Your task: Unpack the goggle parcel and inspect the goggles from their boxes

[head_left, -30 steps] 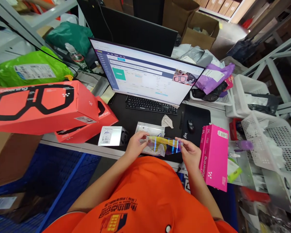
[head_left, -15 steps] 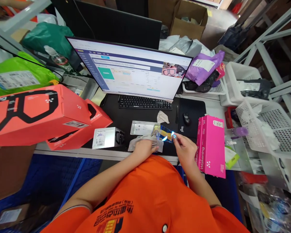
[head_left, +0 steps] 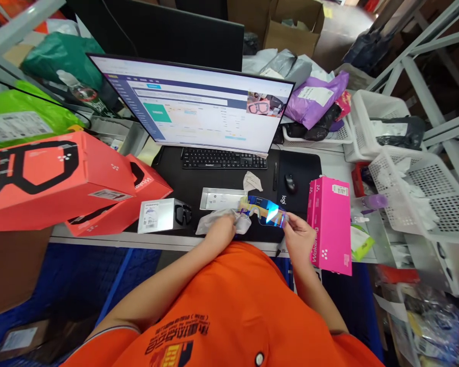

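Observation:
My right hand (head_left: 299, 237) pinches one end of a mirrored blue lens (head_left: 268, 211) held just above the desk's front edge. My left hand (head_left: 221, 228) is closed on a grey cloth (head_left: 219, 219) bunched at the lens's other end. Just behind them a flat silver tray (head_left: 221, 198) lies on the black desk mat (head_left: 199, 182). A pink box (head_left: 330, 224) stands right of my right hand. A small white box (head_left: 155, 215) with black goggles showing at its end sits to the left.
Monitor (head_left: 199, 108), keyboard (head_left: 224, 159) and mouse (head_left: 289, 182) stand behind the hands. Two red goggle boxes (head_left: 53, 176) are stacked at left. White baskets (head_left: 416, 188) crowd the right side. Bagged parcels (head_left: 313, 99) lie behind the screen.
The lens, held level between both hands a second ago, turned and now shows blue in my right hand. My left hand dropped to the cloth on the desk.

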### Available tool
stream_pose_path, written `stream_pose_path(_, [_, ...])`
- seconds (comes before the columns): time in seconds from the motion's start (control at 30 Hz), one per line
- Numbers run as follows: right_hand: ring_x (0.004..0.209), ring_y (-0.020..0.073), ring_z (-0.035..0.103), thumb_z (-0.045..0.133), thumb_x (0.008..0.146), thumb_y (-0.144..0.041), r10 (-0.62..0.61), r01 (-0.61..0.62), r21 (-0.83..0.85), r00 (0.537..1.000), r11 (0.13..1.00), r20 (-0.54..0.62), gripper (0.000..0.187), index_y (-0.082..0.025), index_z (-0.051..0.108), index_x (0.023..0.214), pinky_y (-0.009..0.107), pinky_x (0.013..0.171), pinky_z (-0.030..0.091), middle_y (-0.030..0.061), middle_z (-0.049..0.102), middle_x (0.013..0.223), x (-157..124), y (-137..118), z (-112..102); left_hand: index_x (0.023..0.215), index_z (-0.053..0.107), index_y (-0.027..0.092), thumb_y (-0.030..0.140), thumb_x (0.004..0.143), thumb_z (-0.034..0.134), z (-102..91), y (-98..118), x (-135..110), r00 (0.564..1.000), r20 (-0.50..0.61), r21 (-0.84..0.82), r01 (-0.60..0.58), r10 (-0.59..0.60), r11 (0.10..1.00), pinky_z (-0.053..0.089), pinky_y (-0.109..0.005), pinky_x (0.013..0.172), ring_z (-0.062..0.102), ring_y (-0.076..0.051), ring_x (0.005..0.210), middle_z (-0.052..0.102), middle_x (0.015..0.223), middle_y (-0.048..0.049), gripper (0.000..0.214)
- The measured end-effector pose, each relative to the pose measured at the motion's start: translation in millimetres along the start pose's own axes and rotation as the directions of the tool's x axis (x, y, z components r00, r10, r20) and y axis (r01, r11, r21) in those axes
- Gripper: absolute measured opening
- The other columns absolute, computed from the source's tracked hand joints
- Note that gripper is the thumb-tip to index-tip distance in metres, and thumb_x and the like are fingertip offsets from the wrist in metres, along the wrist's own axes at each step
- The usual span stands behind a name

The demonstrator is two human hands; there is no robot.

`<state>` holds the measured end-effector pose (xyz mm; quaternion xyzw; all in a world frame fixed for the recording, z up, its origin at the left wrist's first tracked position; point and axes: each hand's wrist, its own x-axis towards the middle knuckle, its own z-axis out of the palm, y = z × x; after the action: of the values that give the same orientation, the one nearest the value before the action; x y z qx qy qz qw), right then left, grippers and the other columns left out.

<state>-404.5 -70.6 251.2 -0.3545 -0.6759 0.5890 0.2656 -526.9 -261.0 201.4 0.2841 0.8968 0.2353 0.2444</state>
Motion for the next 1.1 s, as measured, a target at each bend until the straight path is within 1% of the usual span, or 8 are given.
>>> stream_pose_path(0.07, [0.082, 0.025, 0.076, 0.083, 0.07, -0.047, 0.065, -0.065, 0.02, 0.998, 0.998, -0.026, 0.036, -0.018, 0.08, 0.092, 0.041, 0.079, 0.064, 0.008, 0.08, 0.089, 5, 2, -7, 0.1, 0.068, 0.014, 0.008, 0.085, 0.049, -17.2, -8, -12, 0.998, -0.061, 0.001, -0.007, 0.007, 1.0, 0.053, -0.039, 0.091, 0.068, -0.028, 0.099, 0.071, 0.104, -0.0148, 0.026])
stream_pose_path(0.17, [0.079, 0.0243, 0.075, 0.088, 0.062, -0.047, 0.189, -0.188, 0.085, 0.982, 0.979, -0.005, 0.042, -0.017, 0.08, 0.091, 0.042, 0.078, 0.065, 0.0065, 0.079, 0.085, 10, 11, -17, 0.119, 0.062, 0.017, 0.012, 0.089, 0.046, -40.5, -16, -33, 0.96, -0.273, -0.012, 0.066, -0.067, 0.998, 0.052, -0.038, 0.094, 0.066, -0.026, 0.106, 0.069, 0.115, -0.0137, 0.034])
stream_pose_path(0.27, [0.079, 0.0234, 0.076, 0.09, 0.061, -0.046, 0.272, -0.278, 0.145, 0.96, 0.95, 0.062, 0.042, -0.017, 0.08, 0.09, 0.041, 0.076, 0.066, 0.006, 0.079, 0.085, 10, 24, -24, 0.111, 0.063, 0.019, 0.014, 0.091, 0.043, -53.3, -18, -49, 0.904, -0.4, 0.03, 0.178, -0.152, 0.983, 0.052, -0.036, 0.089, 0.065, -0.026, 0.1, 0.069, 0.108, -0.0123, 0.028])
stream_pose_path(0.4, [0.082, 0.0241, 0.076, 0.091, 0.061, -0.043, 0.335, -0.351, 0.17, 0.935, 0.921, 0.114, 0.04, -0.017, 0.079, 0.09, 0.039, 0.076, 0.066, 0.0085, 0.079, 0.089, 3, 33, -22, 0.094, 0.067, 0.02, 0.009, 0.089, 0.042, -49.5, -20, -56, 0.95, -0.3, 0.086, 0.113, -0.083, 0.99, 0.051, -0.035, 0.091, 0.062, -0.025, 0.105, 0.067, 0.112, -0.0101, 0.029])
stream_pose_path(0.5, [0.081, 0.0229, 0.076, 0.092, 0.06, -0.041, 0.345, -0.363, 0.184, 0.93, 0.913, 0.123, 0.04, -0.017, 0.079, 0.089, 0.037, 0.076, 0.066, 0.0084, 0.079, 0.089, -1, 34, -17, 0.1, 0.07, 0.018, 0.013, 0.09, 0.044, -36.1, -23, -55, 0.968, -0.238, 0.076, 0.099, -0.078, 0.992, 0.052, -0.037, 0.093, 0.061, -0.027, 0.111, 0.066, 0.119, -0.0127, 0.027])
stream_pose_path(0.7, [0.081, 0.0238, 0.077, 0.09, 0.063, -0.045, 0.318, -0.341, 0.149, 0.934, 0.928, 0.161, 0.04, -0.016, 0.08, 0.088, 0.04, 0.078, 0.066, 0.0095, 0.079, 0.085, -9, 33, -9, 0.101, 0.068, 0.013, 0.053, 0.084, 0.068, -21.0, -13, -56, 0.975, -0.167, 0.193, 0.182, -0.15, 0.964, 0.054, -0.04, 0.087, 0.06, -0.034, 0.113, 0.064, 0.117, -0.019, 0.043])
stream_pose_path(0.87, [0.083, 0.026, 0.077, 0.088, 0.066, -0.047, 0.285, -0.307, 0.1, 0.94, 0.946, 0.189, 0.04, -0.017, 0.08, 0.09, 0.044, 0.082, 0.066, 0.0093, 0.079, 0.088, -15, 30, -6, 0.096, 0.065, 0.017, 0.027, 0.098, 0.047, -27.5, -11, -58, 0.967, -0.144, 0.24, 0.238, -0.208, 0.941, 0.049, -0.031, 0.074, 0.065, -0.025, 0.1, 0.067, 0.108, -0.0118, 0.021])
stream_pose_path(1.1, [0.085, 0.0269, 0.075, 0.08, 0.076, -0.05, 0.188, -0.178, -0.062, 0.901, 0.982, 0.392, 0.032, -0.022, 0.083, 0.093, 0.046, 0.084, 0.065, 0.0065, 0.079, 0.096, -24, 28, -14, 0.095, 0.063, 0.019, 0.029, 0.102, 0.037, -35.3, -16, -57, 0.951, -0.146, 0.144, 0.293, -0.272, 0.945, 0.045, -0.03, 0.071, 0.069, -0.024, 0.09, 0.071, 0.1, -0.0099, 0.029])
